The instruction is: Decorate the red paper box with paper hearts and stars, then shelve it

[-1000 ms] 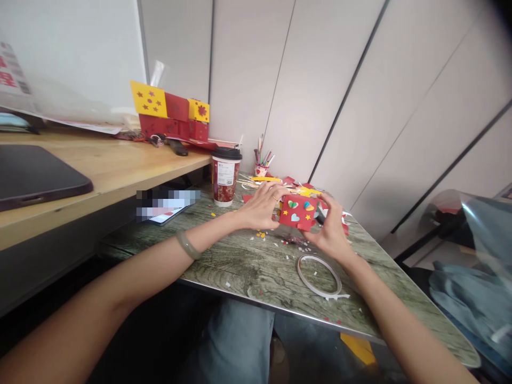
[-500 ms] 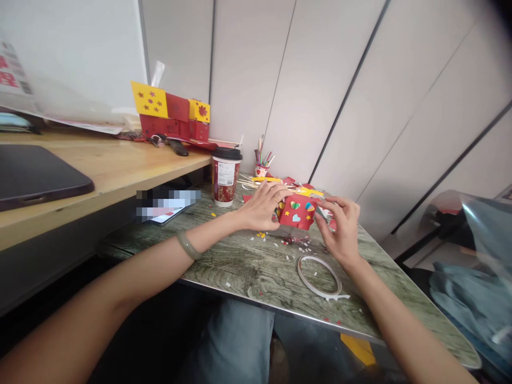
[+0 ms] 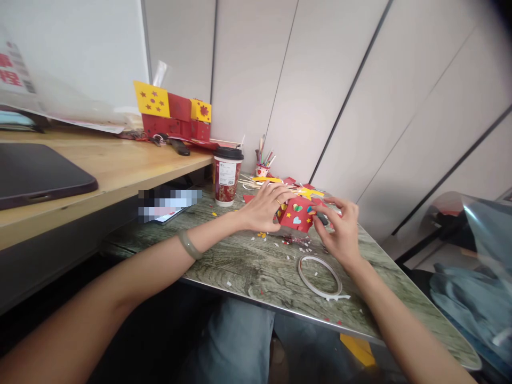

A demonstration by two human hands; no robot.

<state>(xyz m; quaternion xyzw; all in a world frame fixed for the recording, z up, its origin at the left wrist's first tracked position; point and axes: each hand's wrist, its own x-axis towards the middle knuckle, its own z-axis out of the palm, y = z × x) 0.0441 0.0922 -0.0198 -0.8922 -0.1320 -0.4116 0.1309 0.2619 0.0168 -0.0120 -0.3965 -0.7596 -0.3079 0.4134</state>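
In the head view, just right of the middle of the frame, the red paper piece (image 3: 296, 215), folded and stuck with coloured hearts and yellow stars, stands on edge on the grey wood-grain tabletop (image 3: 248, 266), held between both hands. The left hand (image 3: 264, 208) is curled around its left side, fingers bent over the top edge, gripping it. The right hand (image 3: 340, 230) is half open: thumb and forefinger close on the piece's right edge while the other fingers spread loosely above. A small dark thing (image 3: 322, 218) lies at those fingertips; what it is cannot be told. Below the right hand a tape ring (image 3: 319, 275) lies flat, apart from the piece, and paper scraps (image 3: 298, 242) litter the tabletop between them. A lidded paper cup (image 3: 226, 176) stands to the left of the left hand. To work the edge well, the left hand should probably brace the piece without crushing the fold, and the right should press with fingertips only, clear of the stuck-on shapes.
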